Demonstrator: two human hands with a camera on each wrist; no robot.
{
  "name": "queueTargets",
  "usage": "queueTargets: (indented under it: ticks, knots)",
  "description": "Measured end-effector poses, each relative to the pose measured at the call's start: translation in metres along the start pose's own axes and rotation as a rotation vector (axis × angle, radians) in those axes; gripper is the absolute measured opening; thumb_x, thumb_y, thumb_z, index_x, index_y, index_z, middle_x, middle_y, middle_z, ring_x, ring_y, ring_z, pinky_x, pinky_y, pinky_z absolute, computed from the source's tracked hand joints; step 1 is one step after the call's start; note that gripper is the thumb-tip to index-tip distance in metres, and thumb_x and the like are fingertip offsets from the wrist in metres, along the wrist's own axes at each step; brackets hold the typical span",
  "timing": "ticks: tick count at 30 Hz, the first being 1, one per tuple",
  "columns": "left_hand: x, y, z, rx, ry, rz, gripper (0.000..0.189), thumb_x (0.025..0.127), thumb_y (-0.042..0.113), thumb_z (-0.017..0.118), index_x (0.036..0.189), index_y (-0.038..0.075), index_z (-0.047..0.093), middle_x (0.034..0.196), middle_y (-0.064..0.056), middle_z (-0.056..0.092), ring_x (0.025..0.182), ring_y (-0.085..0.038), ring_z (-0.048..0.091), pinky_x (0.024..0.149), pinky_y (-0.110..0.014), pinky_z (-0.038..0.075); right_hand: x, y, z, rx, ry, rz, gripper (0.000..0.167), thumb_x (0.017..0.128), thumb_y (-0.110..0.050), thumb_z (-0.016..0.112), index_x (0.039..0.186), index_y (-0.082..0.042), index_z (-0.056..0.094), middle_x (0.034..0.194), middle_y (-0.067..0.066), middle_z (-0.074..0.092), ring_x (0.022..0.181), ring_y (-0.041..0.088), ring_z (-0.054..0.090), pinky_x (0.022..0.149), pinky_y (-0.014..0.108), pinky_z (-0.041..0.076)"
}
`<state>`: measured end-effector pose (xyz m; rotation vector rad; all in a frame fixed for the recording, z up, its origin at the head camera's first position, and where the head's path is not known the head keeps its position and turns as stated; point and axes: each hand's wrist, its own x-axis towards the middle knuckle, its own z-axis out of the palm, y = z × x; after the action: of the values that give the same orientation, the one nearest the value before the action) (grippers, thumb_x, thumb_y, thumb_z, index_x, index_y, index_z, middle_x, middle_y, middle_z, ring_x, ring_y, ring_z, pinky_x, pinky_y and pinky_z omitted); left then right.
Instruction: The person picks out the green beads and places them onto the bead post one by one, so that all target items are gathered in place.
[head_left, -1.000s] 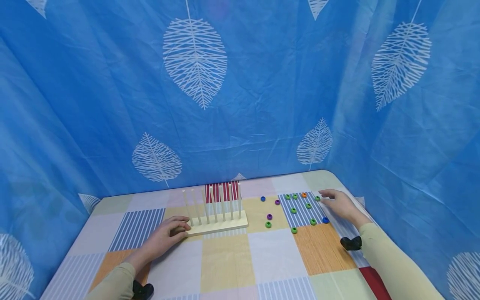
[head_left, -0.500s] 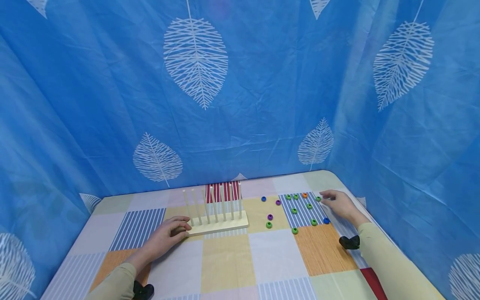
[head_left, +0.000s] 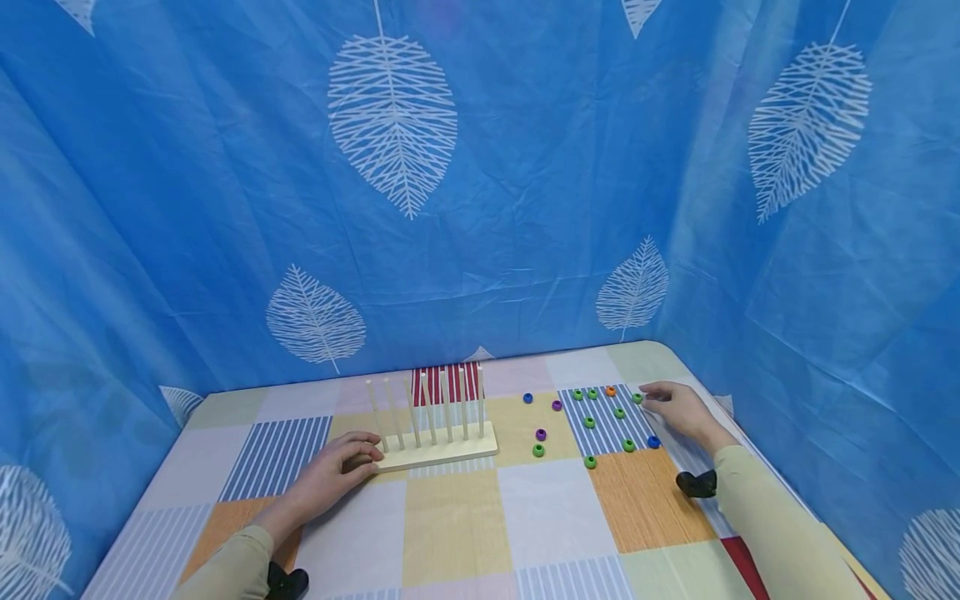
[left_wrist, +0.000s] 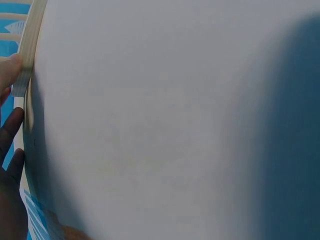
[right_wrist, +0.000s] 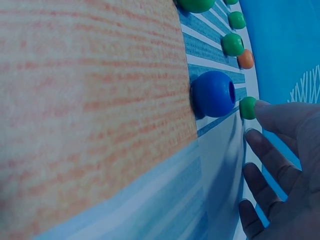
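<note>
A pale wooden rack (head_left: pixel 438 452) with several upright pegs stands left of the middle of the table in the head view. At its left end my left hand (head_left: pixel 336 475) holds the base, thumb at the front corner. The left wrist view has that thumb (left_wrist: pixel 11 67) on the base's end (left_wrist: pixel 29 55), the other fingers spread below. My right hand (head_left: pixel 678 410) rests at the right side, its fingers relaxed, beside a green bead (head_left: pixel 637 398). In the right wrist view the thumb tip (right_wrist: pixel 261 106) overlaps this bead. A blue bead (right_wrist: pixel 214 94) lies closer to that camera.
Several beads lie scattered between the rack and my right hand, among them an orange bead (head_left: pixel 611 391), a purple bead (head_left: pixel 541 434) and a small blue bead (head_left: pixel 528 398). A patchwork cloth (head_left: pixel 457 525) covers the table. Blue leaf-print curtains (head_left: pixel 495 208) hang behind and beside it.
Both hands, the rack and the beads keep their places. The head view has shifted very slightly, and the right forearm has edged a little to the left.
</note>
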<state>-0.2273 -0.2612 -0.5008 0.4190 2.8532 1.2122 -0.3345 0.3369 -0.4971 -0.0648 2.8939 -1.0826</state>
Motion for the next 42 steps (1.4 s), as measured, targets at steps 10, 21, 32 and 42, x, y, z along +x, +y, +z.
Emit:
queueTargets:
  ticks: [10,21,32,42]
  knots:
    - [-0.0001,0.001,-0.0002,0.002,0.001,-0.008,0.011,0.097,0.018,0.073,0.104,0.026,0.074,0.138,-0.002,0.059,0.132,-0.033,0.052,0.11,-0.054,0.043,-0.0004,-0.0032,-0.0008,-0.007,0.007,0.051,0.045,0.102,-0.02,0.064,0.139,0.003,0.057,0.135,0.03,0.058,0.123,0.047,0.054,0.103,0.062,0.045]
    - [-0.0001,-0.0035,0.0018,0.013,0.016,0.014,0.011,0.096,0.017,0.074,0.104,0.026,0.073,0.137,-0.002,0.06,0.132,-0.033,0.051,0.112,-0.054,0.041,0.0013,-0.0023,-0.001,0.007,-0.005,0.071,0.048,0.101,-0.029,0.066,0.139,-0.001,0.06,0.14,0.029,0.055,0.126,0.047,0.05,0.103,0.067,0.038]
    - [0.0014,-0.0045,0.0021,0.015,0.024,0.017,0.012,0.096,0.016,0.074,0.103,0.025,0.073,0.137,-0.004,0.06,0.133,-0.034,0.051,0.112,-0.055,0.041,0.0064,0.0061,-0.0008,0.036,-0.037,0.087,0.055,0.1,-0.036,0.066,0.142,-0.002,0.057,0.147,0.03,0.048,0.136,0.052,0.039,0.107,0.073,0.027]
    - [0.0012,-0.006,0.0014,0.0,0.021,0.033,0.012,0.096,0.016,0.074,0.104,0.025,0.073,0.137,-0.004,0.06,0.132,-0.034,0.052,0.111,-0.056,0.041,0.005,0.0042,-0.0009,0.115,-0.071,0.118,0.057,0.101,-0.034,0.065,0.145,-0.001,0.054,0.153,0.03,0.041,0.142,0.053,0.031,0.113,0.069,0.03]
